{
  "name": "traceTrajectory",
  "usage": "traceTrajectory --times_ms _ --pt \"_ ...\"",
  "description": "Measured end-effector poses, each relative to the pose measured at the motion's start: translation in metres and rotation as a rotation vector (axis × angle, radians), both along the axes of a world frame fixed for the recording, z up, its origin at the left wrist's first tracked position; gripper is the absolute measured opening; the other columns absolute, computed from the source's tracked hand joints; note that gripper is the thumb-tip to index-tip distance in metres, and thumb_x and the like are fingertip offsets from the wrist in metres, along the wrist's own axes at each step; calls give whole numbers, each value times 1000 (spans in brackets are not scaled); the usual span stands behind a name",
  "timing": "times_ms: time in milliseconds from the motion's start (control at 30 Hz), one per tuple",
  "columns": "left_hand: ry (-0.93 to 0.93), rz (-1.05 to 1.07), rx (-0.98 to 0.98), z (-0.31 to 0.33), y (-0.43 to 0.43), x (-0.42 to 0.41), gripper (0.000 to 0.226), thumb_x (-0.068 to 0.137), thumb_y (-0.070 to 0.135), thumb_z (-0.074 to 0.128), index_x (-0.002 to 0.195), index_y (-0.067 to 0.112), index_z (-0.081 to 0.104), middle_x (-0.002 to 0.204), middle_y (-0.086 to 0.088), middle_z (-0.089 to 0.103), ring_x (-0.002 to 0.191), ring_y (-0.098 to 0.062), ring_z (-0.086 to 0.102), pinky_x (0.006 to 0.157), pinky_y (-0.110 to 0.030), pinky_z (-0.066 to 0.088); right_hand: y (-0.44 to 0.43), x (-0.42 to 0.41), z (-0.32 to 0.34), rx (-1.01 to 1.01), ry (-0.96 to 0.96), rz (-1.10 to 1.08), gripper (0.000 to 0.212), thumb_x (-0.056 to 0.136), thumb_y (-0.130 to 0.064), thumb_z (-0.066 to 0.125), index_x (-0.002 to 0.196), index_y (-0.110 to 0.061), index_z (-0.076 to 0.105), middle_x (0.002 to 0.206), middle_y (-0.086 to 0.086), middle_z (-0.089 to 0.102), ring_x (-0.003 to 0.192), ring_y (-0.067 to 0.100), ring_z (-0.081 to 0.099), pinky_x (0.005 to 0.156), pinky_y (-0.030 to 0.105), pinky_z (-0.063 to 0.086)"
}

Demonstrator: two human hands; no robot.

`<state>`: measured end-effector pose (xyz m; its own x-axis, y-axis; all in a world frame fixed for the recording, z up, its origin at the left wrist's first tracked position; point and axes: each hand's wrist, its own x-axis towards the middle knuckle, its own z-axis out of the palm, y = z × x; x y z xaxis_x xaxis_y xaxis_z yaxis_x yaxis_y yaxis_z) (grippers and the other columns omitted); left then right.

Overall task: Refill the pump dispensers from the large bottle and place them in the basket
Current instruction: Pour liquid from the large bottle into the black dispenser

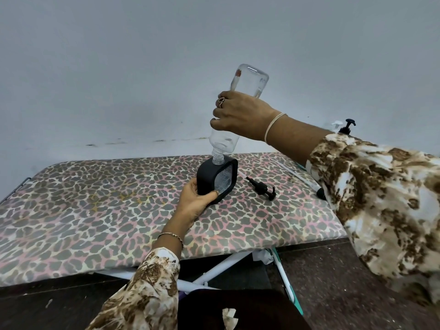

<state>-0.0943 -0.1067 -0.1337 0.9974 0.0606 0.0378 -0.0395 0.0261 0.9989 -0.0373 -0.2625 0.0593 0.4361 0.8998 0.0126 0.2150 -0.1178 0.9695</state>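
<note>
Leopard-print board top (95,210): R hand (240,115) wrapped round large bottle (250,77), inverted, axis tilted up-right, neck in black dispenser (209,177) mouth; L hand (195,198) gripping its base. Loose pump (260,188) just right.

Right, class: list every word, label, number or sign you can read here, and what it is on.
No text can be read.
The bottle has a reddish label scrap: too blurred to read.
The dispenser has a ribbed clear face: no letters legible.

No legible writing anywhere, not even on the large bottle (249,82).
</note>
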Motion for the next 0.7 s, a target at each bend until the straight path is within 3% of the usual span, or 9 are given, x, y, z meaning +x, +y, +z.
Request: traceTrajectory --times_ms 200,333,467,567,700 --pt "-16 28 29 1 -4 -3 52 75 -2 76 113 20 47 109 -1 61 101 -16 61 93 -29 50 -9 -5 -2 126 62 -68 19 80 -4 62 89 -19 58 76 -2 63 75 24 62 74 33 49" --pt "-43 37 26 -3 -3 -2 60 74 1 77 121 19 44 118 -5 63 104 -19 63 89 -32 54 -18 -13 -11 308 174 -194 33 79 0 60 107 -15 54 93 4 64 90 28 61 75 36 45" --pt "-60 73 84 -3 -3 -2 57 75 3 78 117 22 45 113 0 61 101 -16 62 91 -29 53 -32 -19 -26 578 294 -294 45 75 1 62 115 -15 51 99 5 62 93 28 59 75 36 44" --pt "-63 80 107 -4 -3 -1 58 73 4 79 122 16 50 115 0 61 105 -16 61 94 -28 50 -47 -14 -46 810 401 -392 55 73 -15 71 123 -19 48 107 6 60 96 27 59 79 37 48" --pt "-53 87 116 -6 -2 1 61 73 5 80 126 12 51 119 -2 62 108 -17 62 88 -22 51 -70 -9 -72 1157 501 -512 69 67 -45 77 125 -22 48 116 7 54 105 28 54 86 38 44"
